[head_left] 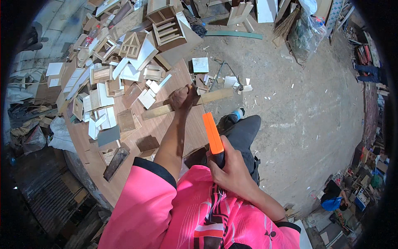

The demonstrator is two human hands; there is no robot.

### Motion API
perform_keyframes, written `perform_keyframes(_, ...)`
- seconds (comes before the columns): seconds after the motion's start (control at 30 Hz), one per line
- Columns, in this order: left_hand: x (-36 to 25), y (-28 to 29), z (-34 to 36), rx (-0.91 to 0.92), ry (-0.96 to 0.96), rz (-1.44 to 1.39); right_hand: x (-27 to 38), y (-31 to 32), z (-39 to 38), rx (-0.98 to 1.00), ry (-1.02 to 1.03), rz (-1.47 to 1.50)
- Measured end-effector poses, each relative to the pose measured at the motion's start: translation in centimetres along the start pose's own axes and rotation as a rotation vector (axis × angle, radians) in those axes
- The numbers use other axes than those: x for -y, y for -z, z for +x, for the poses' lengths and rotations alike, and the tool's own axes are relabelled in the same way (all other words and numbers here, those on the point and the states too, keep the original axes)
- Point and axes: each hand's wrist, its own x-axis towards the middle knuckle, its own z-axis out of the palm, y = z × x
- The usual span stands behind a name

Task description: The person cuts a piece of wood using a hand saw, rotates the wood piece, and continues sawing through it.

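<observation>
Cluttered worktop (137,137): left hand (181,98) clamps wooden strip (188,103), long axis left-right. Right hand (232,168) grips orange-bladed tool (212,133), pointing away; handle hidden.

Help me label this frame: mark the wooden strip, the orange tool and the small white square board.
wooden strip (215,96), head view, its bare right end.
orange tool (212,133), head view, mid orange body.
small white square board (200,64), head view, its centre.

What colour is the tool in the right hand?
Bright orange, with a dark grip; the handsaw in the right hand shows best in the head view.
</observation>
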Motion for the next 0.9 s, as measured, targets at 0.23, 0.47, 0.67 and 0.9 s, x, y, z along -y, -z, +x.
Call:
perform_keyframes(0.23,0.9,-0.3,-0.4,-0.149,-0.103,0.001,1.3,0.1,0.1,0.054,-0.119,0.021)
perform_keyframes(0.47,0.7,-0.6,0.0,-0.156,-0.081,-0.085,0.7,-0.1,0.5,0.012,0.020,-0.002)
perform_keyframes(0.67,0.2,0.0,-0.1,-0.127,-0.080,-0.039,0.5,0.2,0.4,0.003,0.020,0.025)
perform_keyframes(0.9,0.2,-0.8,0.0,-0.107,-0.027,0.076,1.2,-0.1,0.6,-0.028,0.040,0.032)
